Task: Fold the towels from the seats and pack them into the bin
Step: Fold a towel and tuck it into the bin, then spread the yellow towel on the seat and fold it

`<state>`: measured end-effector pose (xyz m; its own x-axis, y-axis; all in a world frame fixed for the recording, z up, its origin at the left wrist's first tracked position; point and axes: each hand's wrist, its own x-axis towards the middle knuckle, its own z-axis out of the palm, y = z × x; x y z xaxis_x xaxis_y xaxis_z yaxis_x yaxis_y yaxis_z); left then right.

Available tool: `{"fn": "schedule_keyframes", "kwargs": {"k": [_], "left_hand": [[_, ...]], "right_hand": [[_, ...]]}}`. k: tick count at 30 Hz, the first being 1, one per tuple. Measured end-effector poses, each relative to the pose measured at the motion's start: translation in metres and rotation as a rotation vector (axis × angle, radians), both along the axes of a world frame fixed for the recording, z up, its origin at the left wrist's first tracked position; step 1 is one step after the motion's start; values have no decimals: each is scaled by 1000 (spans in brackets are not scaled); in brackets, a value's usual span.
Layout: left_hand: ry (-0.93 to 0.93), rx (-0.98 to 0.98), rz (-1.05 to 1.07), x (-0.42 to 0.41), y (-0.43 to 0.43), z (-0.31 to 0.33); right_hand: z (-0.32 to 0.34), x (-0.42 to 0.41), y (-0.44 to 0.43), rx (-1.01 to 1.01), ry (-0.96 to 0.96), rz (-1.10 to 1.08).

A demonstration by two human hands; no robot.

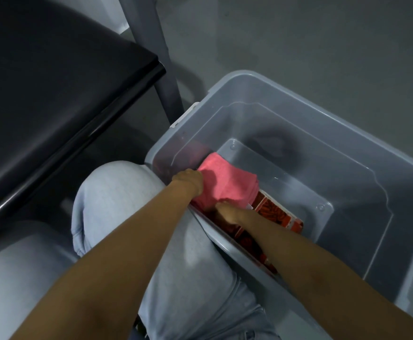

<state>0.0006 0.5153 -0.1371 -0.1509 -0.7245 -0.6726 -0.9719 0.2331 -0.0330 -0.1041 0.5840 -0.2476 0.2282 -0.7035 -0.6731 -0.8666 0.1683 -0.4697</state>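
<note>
A folded pink towel sits inside the clear grey plastic bin, against its near-left wall. It lies partly on a folded red and orange patterned towel on the bin floor. My left hand grips the pink towel's left edge. My right hand holds its near edge, with the fingers tucked under the cloth and mostly hidden. Both forearms reach over the bin's near rim.
A black padded seat fills the upper left, with its grey metal leg standing close to the bin's left corner. My knees in light grey trousers press against the bin's near wall. Grey floor lies beyond.
</note>
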Motion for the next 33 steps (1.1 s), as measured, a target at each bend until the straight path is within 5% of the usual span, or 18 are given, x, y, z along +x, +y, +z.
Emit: {"fn": "schedule_keyframes", "kwargs": {"k": [5,9,13,17,27,33], "left_hand": [[166,-22,76,0,-4,18],[474,-140,283,14,-26,59],[870,-362,624,47,-47,131],[1022,-594,768,103,-45,188],[591,-884,1138,302,13,187],[296,-1008,1058,419,55,169]], "right_hand": [[22,-10,-26,-151,-225,-406],[75,-12,-57,-427,-296,-754],[172,17,-88,-663,-401,-808],[253,87,-107,-775,-561,-609],[280,316,-112,-493,-576,-33],[285,424,-99,-491,-601,277]]}}
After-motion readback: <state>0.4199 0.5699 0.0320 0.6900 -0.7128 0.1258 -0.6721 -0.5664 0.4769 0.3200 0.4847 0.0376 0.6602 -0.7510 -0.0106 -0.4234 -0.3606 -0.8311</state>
